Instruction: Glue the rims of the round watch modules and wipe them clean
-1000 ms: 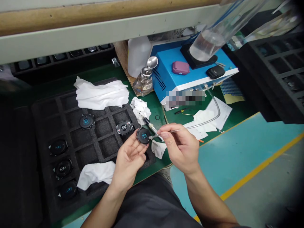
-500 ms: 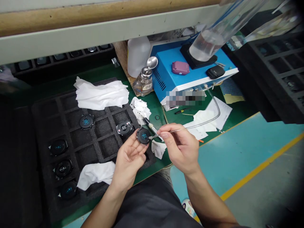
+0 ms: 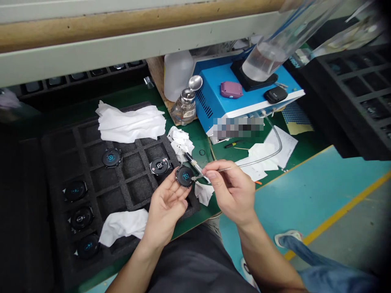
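My left hand [image 3: 166,203] holds a round black smartwatch body [image 3: 185,176] by its edge, its face with a blue mark turned up. The fingers of my right hand [image 3: 233,189] pinch a thin metal tool [image 3: 200,176], whose small tip touches or nearly touches the watch's right edge. A clear tube [image 3: 262,159] runs from the blue machine towards this hand; whether it joins the tool I cannot tell. Beside my left fingers another watch body [image 3: 160,165] lies in the black foam tray [image 3: 124,179]. Several more watch bodies [image 3: 111,157] sit in its pockets.
White cloths [image 3: 131,124] lie on the tray, and crumpled tissues [image 3: 181,139] beside it. A glass bottle with a metal top [image 3: 183,110] stands by the blue machine [image 3: 220,108]. A dark pen-like tool [image 3: 195,165] lies near my hands. Another person's jeans leg [image 3: 308,254] shows at lower right.
Another person's leg and shoe have come into view at the lower right. My hands, the watch body and the tool stay almost in place; the view shifts slightly.
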### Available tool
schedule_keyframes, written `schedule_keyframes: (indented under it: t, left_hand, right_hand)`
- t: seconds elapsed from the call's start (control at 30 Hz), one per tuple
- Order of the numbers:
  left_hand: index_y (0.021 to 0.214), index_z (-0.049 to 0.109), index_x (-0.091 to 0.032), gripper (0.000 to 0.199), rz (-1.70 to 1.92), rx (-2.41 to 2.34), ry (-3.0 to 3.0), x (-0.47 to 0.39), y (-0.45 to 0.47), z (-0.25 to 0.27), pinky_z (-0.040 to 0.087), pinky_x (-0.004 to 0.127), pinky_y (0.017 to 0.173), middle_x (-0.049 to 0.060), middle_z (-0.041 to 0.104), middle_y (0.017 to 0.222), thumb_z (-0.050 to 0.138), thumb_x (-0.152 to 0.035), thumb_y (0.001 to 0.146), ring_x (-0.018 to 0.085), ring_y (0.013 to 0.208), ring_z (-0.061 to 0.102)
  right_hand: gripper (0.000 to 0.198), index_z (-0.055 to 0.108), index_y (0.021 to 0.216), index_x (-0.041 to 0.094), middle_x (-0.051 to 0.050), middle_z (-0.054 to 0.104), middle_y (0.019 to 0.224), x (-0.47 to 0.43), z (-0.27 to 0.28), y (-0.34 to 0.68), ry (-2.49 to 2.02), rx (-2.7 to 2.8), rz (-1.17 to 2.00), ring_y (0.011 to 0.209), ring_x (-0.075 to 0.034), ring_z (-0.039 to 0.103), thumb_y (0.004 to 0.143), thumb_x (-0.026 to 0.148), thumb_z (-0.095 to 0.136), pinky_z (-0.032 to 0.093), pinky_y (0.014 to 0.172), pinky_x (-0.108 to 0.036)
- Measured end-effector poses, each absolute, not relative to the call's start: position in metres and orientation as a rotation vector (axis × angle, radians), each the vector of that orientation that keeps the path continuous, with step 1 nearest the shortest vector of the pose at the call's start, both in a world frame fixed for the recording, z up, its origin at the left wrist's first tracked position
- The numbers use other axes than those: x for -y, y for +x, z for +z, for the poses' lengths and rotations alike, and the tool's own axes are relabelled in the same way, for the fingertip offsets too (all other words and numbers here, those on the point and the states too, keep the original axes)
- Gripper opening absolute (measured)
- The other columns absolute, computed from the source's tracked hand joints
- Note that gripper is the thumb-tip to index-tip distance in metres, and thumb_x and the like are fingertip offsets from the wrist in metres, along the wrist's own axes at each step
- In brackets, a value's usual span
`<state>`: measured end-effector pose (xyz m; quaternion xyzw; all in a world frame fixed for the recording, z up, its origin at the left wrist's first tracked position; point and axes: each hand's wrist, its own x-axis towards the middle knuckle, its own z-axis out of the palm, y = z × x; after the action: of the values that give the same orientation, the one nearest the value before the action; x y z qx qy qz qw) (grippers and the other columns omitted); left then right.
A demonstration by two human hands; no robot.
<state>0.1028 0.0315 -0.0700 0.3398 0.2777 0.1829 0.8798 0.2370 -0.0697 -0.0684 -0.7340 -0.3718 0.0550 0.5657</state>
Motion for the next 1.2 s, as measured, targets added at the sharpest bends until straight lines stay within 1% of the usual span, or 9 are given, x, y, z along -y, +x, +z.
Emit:
schedule_keyframes:
  t: [0.33,0.6,0.77,1.2]
  left_hand:
    - [0.139,0.063,-0.023,0.066,0.376,-0.575,0.71,-0.0314,0.1031,-0.0694,0.036,0.053,0.126,0.013,0.064,0.148,0.083,-0.015,0.077,0.035,0.142,0.055]
    - [0.139,0.064,-0.024,0.064,0.379,-0.558,0.708,-0.0312,0.1021,-0.071,0.036,0.053,0.126,0.013,0.063,0.149,0.082,-0.014,0.079,0.035,0.142,0.055]
    - [0.139,0.064,-0.023,0.064,0.387,-0.569,0.706,-0.0313,0.102,-0.0712,0.037,0.053,0.125,0.013,0.063,0.148,0.082,-0.014,0.078,0.035,0.141,0.056]
    - [0.142,0.062,-0.024,0.067,0.366,-0.573,0.72,-0.0315,0.1023,-0.0703,0.033,0.055,0.127,0.014,0.062,0.15,0.082,-0.016,0.078,0.036,0.144,0.053]
  right_hand:
    - [0.009,0.07,0.102,0.024,-0.002,0.076,0.094,0.0705,-0.0678,0.2377,-1.739,0.874,0.13,0.084,-0.016,0.073,0.097,0.021,0.063,0.06,0.076,-0.03]
    - [0.01,0.069,0.103,0.024,0.0,0.076,0.094,0.0702,-0.0674,0.2367,-1.732,0.873,0.127,0.084,-0.013,0.072,0.097,0.019,0.064,0.058,0.076,-0.026]
    - [0.009,0.069,0.102,0.023,-0.001,0.076,0.093,0.0698,-0.0672,0.2373,-1.734,0.877,0.12,0.083,-0.014,0.072,0.097,0.019,0.063,0.059,0.076,-0.029]
    - [0.008,0.07,0.102,0.023,-0.002,0.076,0.092,0.0693,-0.0662,0.2372,-1.739,0.874,0.126,0.082,-0.015,0.073,0.097,0.022,0.063,0.06,0.077,-0.031]
